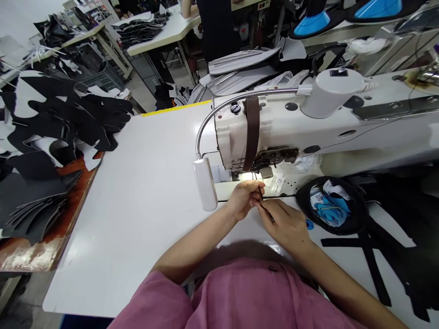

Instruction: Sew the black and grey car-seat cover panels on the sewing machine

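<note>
My left hand (244,199) and my right hand (287,225) meet just in front of the needle area of a white sewing machine (274,132). Both are closed, their fingertips pinching a thin dark strip (261,192) between them. Most of that strip is hidden by the fingers, so its exact kind is unclear. A lit metal plate (247,177) lies right beyond the fingertips. To the left of my left hand hangs the white head of a gooseneck lamp (205,183). Beside my right hand sits a black round holder (359,214) containing blue labels (331,209).
Black cut pieces (61,109) are heaped on a wooden table (37,256) at the left. Black straps (373,269) and dark fabric lie at the right. Grey-white panels (243,68) are stacked behind the machine. A person in dark clothes (219,27) stands farther back.
</note>
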`<action>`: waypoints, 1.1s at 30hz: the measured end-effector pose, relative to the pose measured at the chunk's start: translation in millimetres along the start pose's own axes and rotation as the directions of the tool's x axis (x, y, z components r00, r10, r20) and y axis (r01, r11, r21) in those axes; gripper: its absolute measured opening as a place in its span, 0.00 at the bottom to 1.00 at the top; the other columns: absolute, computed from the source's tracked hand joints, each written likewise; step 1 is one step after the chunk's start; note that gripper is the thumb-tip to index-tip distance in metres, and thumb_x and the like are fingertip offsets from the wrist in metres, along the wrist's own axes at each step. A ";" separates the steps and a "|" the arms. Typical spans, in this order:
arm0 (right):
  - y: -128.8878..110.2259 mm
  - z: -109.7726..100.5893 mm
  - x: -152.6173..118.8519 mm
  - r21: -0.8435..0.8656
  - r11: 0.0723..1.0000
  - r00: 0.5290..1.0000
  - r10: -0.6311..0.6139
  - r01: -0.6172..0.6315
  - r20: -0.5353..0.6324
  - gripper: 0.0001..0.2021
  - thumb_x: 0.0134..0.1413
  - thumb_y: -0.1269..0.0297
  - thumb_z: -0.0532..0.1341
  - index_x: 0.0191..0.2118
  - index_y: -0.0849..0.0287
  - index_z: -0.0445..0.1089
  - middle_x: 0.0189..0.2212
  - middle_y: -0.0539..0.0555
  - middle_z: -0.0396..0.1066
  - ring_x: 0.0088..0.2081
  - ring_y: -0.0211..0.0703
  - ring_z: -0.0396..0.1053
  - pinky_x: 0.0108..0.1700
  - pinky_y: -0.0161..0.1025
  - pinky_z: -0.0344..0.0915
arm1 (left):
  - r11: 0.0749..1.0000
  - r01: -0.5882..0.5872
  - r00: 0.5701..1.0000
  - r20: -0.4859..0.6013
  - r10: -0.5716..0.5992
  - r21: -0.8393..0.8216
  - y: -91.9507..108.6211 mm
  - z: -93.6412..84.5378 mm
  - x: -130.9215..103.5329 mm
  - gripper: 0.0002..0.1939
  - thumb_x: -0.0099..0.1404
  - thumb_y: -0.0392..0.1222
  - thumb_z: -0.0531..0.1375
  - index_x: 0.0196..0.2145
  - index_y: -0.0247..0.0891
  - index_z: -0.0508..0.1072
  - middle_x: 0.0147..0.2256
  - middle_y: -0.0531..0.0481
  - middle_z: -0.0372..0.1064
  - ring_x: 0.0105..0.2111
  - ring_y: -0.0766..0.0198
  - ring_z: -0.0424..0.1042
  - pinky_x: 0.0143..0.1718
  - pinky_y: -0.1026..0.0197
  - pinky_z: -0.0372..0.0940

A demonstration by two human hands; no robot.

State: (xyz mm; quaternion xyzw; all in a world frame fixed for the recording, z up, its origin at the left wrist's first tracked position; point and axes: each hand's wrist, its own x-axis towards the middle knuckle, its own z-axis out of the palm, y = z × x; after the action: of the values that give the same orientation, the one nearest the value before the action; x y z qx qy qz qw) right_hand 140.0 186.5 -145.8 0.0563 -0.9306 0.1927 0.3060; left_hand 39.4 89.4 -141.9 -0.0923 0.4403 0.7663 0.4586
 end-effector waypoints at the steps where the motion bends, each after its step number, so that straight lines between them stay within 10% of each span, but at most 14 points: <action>1: 0.1 0.4 0.1 0.008 1.000 1.000 0.007 -0.007 0.003 0.03 0.57 0.72 0.59 0.32 0.62 0.68 0.27 0.52 0.72 0.29 0.37 0.71 0.31 0.33 0.62 | 1.000 -0.002 1.000 -0.005 0.002 -0.003 -0.5 0.1 0.3 0.09 0.55 0.40 0.62 0.30 0.30 0.71 0.25 0.52 0.64 0.19 0.75 0.58 0.19 0.70 0.51; 9: -1.6 -2.5 -2.5 0.150 0.960 0.972 0.233 -0.236 0.035 0.04 0.58 0.65 0.60 0.34 0.60 0.67 0.26 0.50 0.72 0.27 0.34 0.70 0.31 0.31 0.63 | 1.000 -0.011 1.000 -0.001 0.011 0.024 -0.7 2.8 4.2 0.09 0.55 0.40 0.62 0.29 0.30 0.70 0.23 0.53 0.63 0.18 0.76 0.56 0.18 0.71 0.50; 15: -2.7 -14.7 1.7 0.262 0.719 0.757 0.551 -0.644 0.350 0.16 0.58 0.49 0.56 0.30 0.58 0.63 0.20 0.48 0.66 0.20 0.35 0.63 0.24 0.34 0.58 | 0.984 -0.019 0.995 -0.095 0.036 0.175 -0.8 14.2 5.5 0.06 0.60 0.36 0.57 0.29 0.30 0.69 0.22 0.52 0.63 0.18 0.75 0.57 0.17 0.71 0.52; 19: 1.4 -24.1 5.1 0.404 0.233 0.456 0.613 -0.885 0.645 0.22 0.54 0.40 0.54 0.33 0.58 0.62 0.18 0.48 0.64 0.16 0.34 0.57 0.18 0.32 0.50 | 0.980 -0.047 0.991 -0.115 0.071 0.195 -3.8 16.1 6.2 0.07 0.62 0.36 0.55 0.29 0.31 0.68 0.21 0.53 0.61 0.17 0.75 0.55 0.16 0.72 0.51; 22: 5.4 -25.8 5.4 0.366 -0.258 0.251 0.388 -0.894 0.887 0.22 0.52 0.42 0.58 0.28 0.59 0.60 0.17 0.45 0.59 0.13 0.28 0.49 0.15 0.28 0.40 | 0.986 -0.057 0.993 -0.092 0.072 0.156 -4.9 13.9 6.5 0.07 0.63 0.37 0.55 0.28 0.31 0.67 0.22 0.53 0.60 0.17 0.76 0.55 0.16 0.72 0.51; 27: 2.0 -12.8 4.5 0.313 -0.608 0.286 0.144 -0.729 0.947 0.20 0.49 0.52 0.66 0.25 0.60 0.56 0.17 0.42 0.53 0.15 0.23 0.41 0.16 0.25 0.38 | 0.995 -0.065 0.993 -0.091 0.072 0.073 -5.8 11.1 6.0 0.07 0.62 0.37 0.57 0.28 0.30 0.67 0.22 0.54 0.60 0.17 0.77 0.54 0.16 0.73 0.51; 33: -4.5 2.8 2.1 0.419 -0.570 0.345 0.239 -0.707 0.908 0.21 0.46 0.55 0.66 0.20 0.58 0.52 0.13 0.40 0.43 0.15 0.26 0.36 0.15 0.27 0.38 | 0.996 -0.068 0.993 -0.092 0.072 0.051 -7.3 9.6 7.0 0.07 0.64 0.33 0.53 0.28 0.30 0.67 0.21 0.54 0.59 0.16 0.77 0.52 0.16 0.73 0.48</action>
State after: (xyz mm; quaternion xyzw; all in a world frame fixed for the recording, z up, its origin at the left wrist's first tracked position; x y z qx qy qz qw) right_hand 137.8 181.3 -145.1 -0.2393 -0.3503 0.8897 -0.1686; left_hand 43.8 102.5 -144.2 -0.1016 0.4825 0.7659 0.4125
